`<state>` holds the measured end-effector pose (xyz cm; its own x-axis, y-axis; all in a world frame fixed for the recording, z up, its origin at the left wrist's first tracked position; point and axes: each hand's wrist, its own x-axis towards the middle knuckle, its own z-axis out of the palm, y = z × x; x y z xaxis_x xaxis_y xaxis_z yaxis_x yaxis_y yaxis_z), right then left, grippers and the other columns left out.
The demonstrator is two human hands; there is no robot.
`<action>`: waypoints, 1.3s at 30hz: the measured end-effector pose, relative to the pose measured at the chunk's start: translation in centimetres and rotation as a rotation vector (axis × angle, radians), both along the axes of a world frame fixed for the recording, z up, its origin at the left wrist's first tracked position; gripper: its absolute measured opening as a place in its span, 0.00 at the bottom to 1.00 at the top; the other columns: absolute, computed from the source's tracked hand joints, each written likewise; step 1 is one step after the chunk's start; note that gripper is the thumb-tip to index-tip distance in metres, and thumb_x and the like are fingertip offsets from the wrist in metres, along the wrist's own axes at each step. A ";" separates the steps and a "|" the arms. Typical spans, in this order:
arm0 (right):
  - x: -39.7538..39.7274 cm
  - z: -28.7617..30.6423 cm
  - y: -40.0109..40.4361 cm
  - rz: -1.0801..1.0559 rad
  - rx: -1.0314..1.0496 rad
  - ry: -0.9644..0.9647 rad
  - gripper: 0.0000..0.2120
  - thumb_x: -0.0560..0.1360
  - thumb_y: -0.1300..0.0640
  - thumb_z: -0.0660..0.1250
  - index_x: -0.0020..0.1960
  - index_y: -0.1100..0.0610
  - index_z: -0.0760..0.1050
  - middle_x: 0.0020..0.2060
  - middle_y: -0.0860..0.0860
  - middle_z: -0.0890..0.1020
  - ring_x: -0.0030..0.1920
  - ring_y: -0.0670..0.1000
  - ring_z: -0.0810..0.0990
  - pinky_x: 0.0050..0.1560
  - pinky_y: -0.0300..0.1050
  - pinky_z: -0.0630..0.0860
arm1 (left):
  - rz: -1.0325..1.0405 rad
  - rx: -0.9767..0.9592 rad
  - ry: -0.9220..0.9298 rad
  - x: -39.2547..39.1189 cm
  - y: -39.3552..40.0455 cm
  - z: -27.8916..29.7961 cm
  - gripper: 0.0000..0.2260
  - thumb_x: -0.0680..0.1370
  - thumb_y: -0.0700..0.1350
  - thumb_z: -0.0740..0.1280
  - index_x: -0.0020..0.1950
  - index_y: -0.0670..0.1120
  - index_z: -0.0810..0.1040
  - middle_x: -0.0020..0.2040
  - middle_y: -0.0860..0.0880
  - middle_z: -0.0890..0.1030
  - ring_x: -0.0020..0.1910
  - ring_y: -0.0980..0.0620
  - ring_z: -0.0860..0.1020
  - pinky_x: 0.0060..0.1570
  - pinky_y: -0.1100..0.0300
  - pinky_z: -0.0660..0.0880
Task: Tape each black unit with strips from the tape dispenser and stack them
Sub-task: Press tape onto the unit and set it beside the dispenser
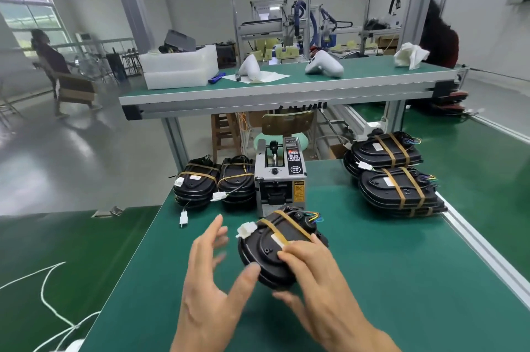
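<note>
Twice-taped black unit [275, 248] lies just before the tape dispenser [279, 176].

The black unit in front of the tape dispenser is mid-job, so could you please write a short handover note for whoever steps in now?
Left hand: open, fingers spread beside the black unit, thumb near its edge.
Right hand: flat fingers pressing the tape ends down on top of it.
The unit lies on the green table before the tape dispenser, with two strips across it.
Done: taped stacks on the right and stacks left of the dispenser.
Left: smooth the tape, then stack this unit.
</note>
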<state>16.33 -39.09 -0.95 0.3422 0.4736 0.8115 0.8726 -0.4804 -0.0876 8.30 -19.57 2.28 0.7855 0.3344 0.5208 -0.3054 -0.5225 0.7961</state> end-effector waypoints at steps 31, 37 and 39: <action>-0.5 3.0 0.5 -0.091 0.503 1.310 0.26 0.63 0.43 0.75 0.60 0.45 0.78 0.48 0.41 0.88 0.50 0.41 0.85 0.60 0.51 0.80 | 0.138 0.723 -0.319 2.2 -4.3 -6.6 0.23 0.80 0.62 0.70 0.60 0.43 0.87 0.60 0.53 0.86 0.59 0.55 0.85 0.76 0.39 0.66; 4.9 6.3 -4.2 0.099 -0.171 1.104 0.30 0.76 0.54 0.72 0.75 0.42 0.68 0.64 0.36 0.80 0.64 0.37 0.78 0.69 0.44 0.74 | 0.043 0.514 -0.236 0.6 1.0 -6.1 0.23 0.82 0.63 0.65 0.70 0.49 0.78 0.72 0.50 0.80 0.74 0.48 0.73 0.78 0.52 0.64; 5.8 7.2 -4.4 0.155 -0.332 1.046 0.30 0.75 0.54 0.70 0.75 0.41 0.69 0.65 0.35 0.79 0.65 0.37 0.77 0.69 0.40 0.73 | 0.053 0.306 -0.092 0.7 3.4 -5.5 0.30 0.80 0.66 0.66 0.77 0.50 0.73 0.77 0.52 0.75 0.78 0.49 0.68 0.77 0.58 0.64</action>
<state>22.16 -43.46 6.22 0.7033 0.7107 -0.0186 0.4957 -0.5089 -0.7038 8.98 -16.21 -3.19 0.7165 0.1899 0.6713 -0.3348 -0.7506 0.5697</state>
